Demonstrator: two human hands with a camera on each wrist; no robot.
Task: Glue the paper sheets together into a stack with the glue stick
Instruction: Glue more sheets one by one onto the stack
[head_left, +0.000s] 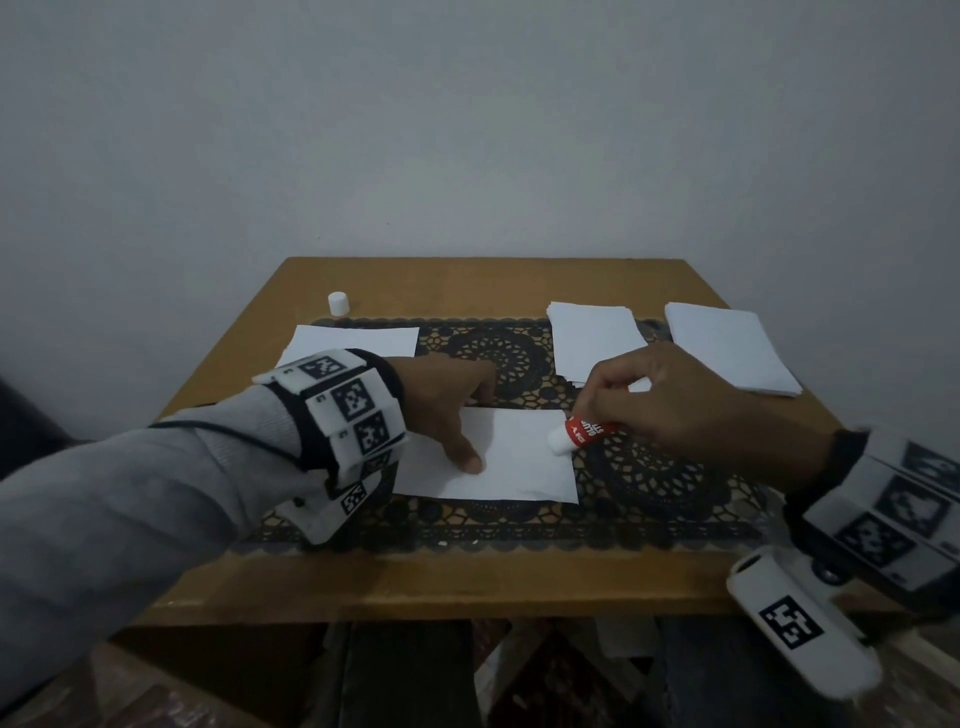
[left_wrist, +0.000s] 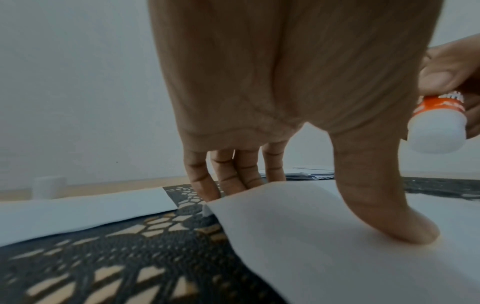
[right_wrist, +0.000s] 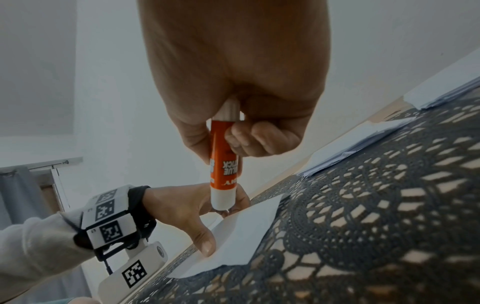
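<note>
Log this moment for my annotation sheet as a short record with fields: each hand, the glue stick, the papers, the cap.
left hand: thumb and fingertips press the middle sheet flat on the lace mat
right hand: grips the glue stick
glue stick: uncapped, tip at the middle sheet's right edge; contact unclear
cap: upright on the table, far left
other paper: one sheet far left, two piles far right

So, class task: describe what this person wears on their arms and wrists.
Left arm: light grey knitted sleeve. Each wrist carries a black band ringed with white blocks printed with black square codes, plus a white camera pod bearing one code. Thin black cable along the left sleeve. Both hands bare.
</note>
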